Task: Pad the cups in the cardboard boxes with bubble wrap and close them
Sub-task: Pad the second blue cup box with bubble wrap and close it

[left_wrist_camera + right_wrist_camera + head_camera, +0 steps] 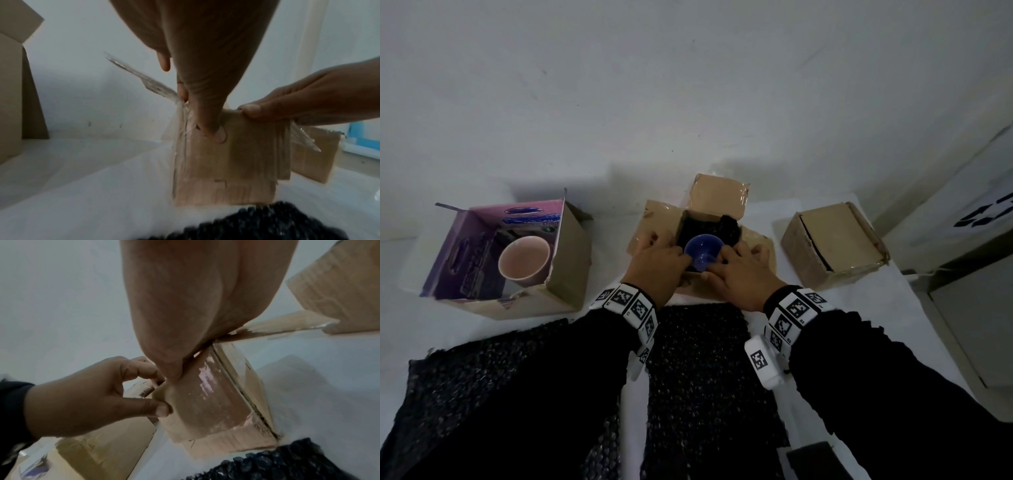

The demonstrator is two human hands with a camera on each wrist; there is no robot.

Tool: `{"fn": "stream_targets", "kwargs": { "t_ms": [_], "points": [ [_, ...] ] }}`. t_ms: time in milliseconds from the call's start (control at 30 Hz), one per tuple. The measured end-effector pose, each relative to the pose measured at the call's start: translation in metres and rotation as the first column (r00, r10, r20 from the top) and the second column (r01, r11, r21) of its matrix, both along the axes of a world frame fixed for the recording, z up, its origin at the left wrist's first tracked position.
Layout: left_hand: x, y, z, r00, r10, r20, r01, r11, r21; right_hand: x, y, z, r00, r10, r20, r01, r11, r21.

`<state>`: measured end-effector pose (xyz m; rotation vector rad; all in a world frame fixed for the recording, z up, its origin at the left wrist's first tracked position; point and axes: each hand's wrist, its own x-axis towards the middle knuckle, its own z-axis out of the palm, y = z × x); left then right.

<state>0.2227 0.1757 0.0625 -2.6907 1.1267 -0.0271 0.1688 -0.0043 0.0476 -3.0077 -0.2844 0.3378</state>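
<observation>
The middle cardboard box [654, 219] stands open with a blue cup [703, 251] inside on black bubble wrap [726, 226]. Both hands are at its near rim. My left hand [664, 248] pinches the near flap [226, 170], thumb [214, 134] on the outside and fingers over the edge. My right hand [734, 262] grips the same flap [205, 399] beside it, thumb [174, 373] on its taped outer face. The left box [571, 260] is open and holds a pink cup [524, 262] with no wrap visible around it.
A third cardboard box [832, 240] at the right has its flaps folded shut. Sheets of black bubble wrap [698, 359] lie on the white table in front of the boxes, under my forearms. A wall rises close behind the boxes.
</observation>
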Motion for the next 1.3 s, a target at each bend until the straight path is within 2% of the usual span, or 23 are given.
{"fn": "stream_targets", "kwargs": {
  "t_ms": [133,233,367,467,533,633,700,867,1067,1167,1300],
  "points": [
    [-0.003,0.012,-0.010,0.994,-0.072,0.083,0.083,0.987,-0.135,0.002,-0.001,-0.003,1.000,0.010,0.011,-0.010,1.000,0.021],
    [-0.006,0.015,-0.015,0.991,-0.088,0.105,0.106,0.978,-0.179,0.002,-0.001,-0.006,0.999,0.029,0.029,-0.030,0.999,0.026],
    [-0.007,0.010,-0.007,0.996,-0.038,0.086,0.047,0.993,-0.105,0.001,-0.001,-0.008,0.993,0.054,0.109,-0.053,0.999,-0.012],
    [-0.012,0.001,0.004,0.997,0.072,0.007,-0.072,0.997,0.041,-0.001,0.001,-0.005,0.992,0.056,0.110,-0.053,0.998,-0.022],
    [-0.011,-0.002,0.006,0.995,0.103,0.019,-0.104,0.993,0.058,-0.001,0.001,-0.002,0.991,0.069,0.112,-0.065,0.997,-0.038],
    [-0.010,-0.005,0.008,0.993,0.117,0.005,-0.117,0.990,0.074,0.007,-0.007,0.005,0.970,-0.036,0.241,0.022,0.998,0.060],
    [-0.008,-0.006,0.007,0.991,0.132,-0.007,-0.131,0.987,0.094,0.016,-0.016,0.008,0.944,-0.091,0.319,0.084,0.996,0.036],
    [-0.008,-0.008,-0.002,0.994,0.110,0.021,-0.111,0.993,0.049,0.035,-0.019,0.004,0.962,-0.058,0.268,0.090,0.990,-0.109],
    [-0.006,0.005,-0.014,0.997,-0.020,0.068,0.025,0.997,-0.077,0.044,-0.018,0.006,0.971,0.027,0.239,0.025,0.977,-0.213],
    [-0.009,0.004,-0.019,0.998,-0.017,0.055,0.025,0.989,-0.148,0.044,-0.017,0.006,0.959,-0.008,0.284,0.068,0.977,-0.201],
    [-0.010,0.005,-0.021,1.000,0.019,0.021,-0.015,0.980,-0.199,0.048,-0.020,0.005,0.983,0.019,0.183,0.025,0.972,-0.235]
  ]
}}
